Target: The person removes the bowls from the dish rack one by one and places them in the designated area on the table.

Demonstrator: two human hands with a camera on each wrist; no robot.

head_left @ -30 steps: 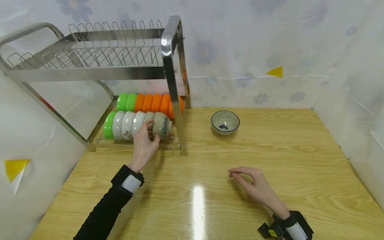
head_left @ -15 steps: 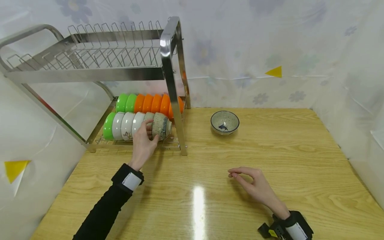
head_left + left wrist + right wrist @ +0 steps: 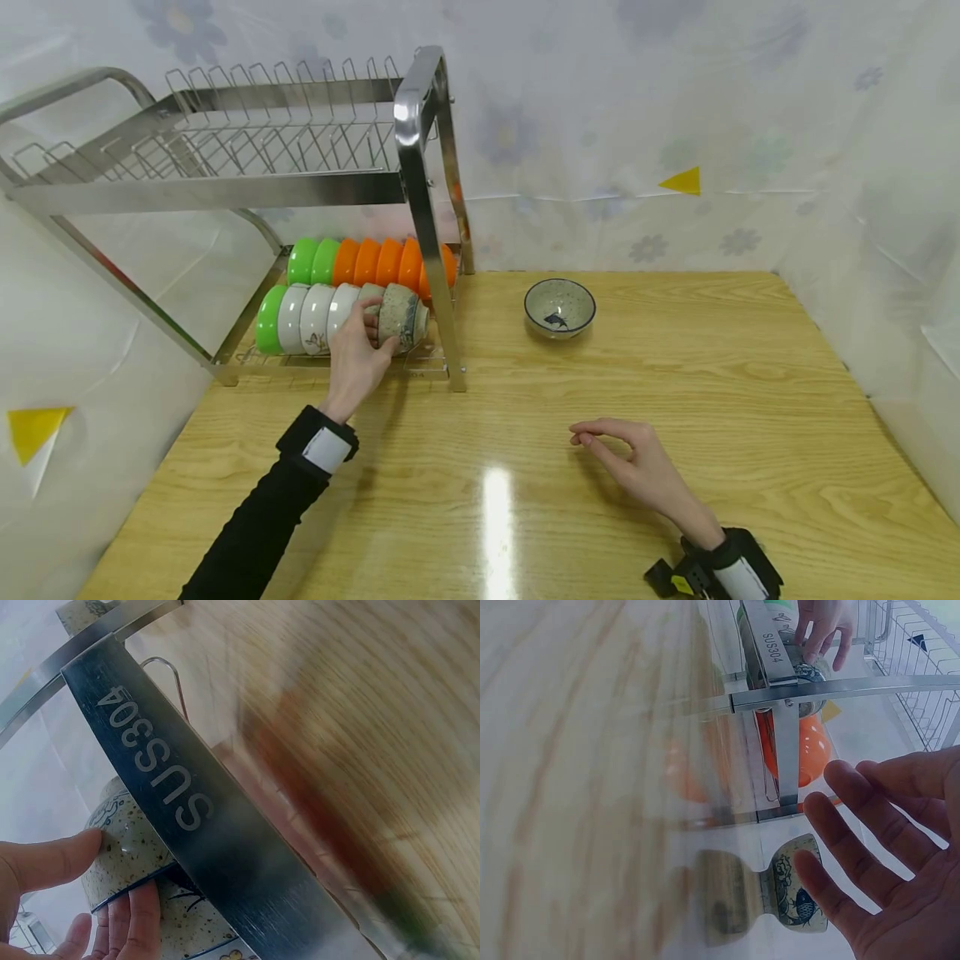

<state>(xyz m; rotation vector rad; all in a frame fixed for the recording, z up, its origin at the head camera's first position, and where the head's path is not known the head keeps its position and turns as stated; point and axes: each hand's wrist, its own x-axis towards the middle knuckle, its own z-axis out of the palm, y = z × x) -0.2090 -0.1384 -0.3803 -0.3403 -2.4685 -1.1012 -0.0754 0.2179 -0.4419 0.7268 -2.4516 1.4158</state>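
Note:
My left hand (image 3: pixel 356 354) grips a speckled grey bowl (image 3: pixel 397 318) at the right end of the front row on the rack's lower tier. In the left wrist view the thumb presses the outside of that bowl (image 3: pixel 127 851), and the fingers curl at its dark blue rim. Another speckled bowl sits just behind it in the row. My right hand (image 3: pixel 637 462) hovers over the table's right half, fingers loosely bent and holding nothing. Beyond it, a second speckled bowl (image 3: pixel 559 308) with a blue fish inside stands upright on the table.
The two-tier steel dish rack (image 3: pixel 225 190) stands at the left; its post (image 3: pixel 435 275) rises right of the gripped bowl. White and green bowls (image 3: pixel 272 320) fill the front row. Orange bowls (image 3: pixel 367 262) and green ones line the back row. Patterned sheeting covers the walls behind the wooden table (image 3: pixel 480 450).
The head view has shifted very slightly. Both hands and the bowls stay where they were, with the left hand still on the same bowl.

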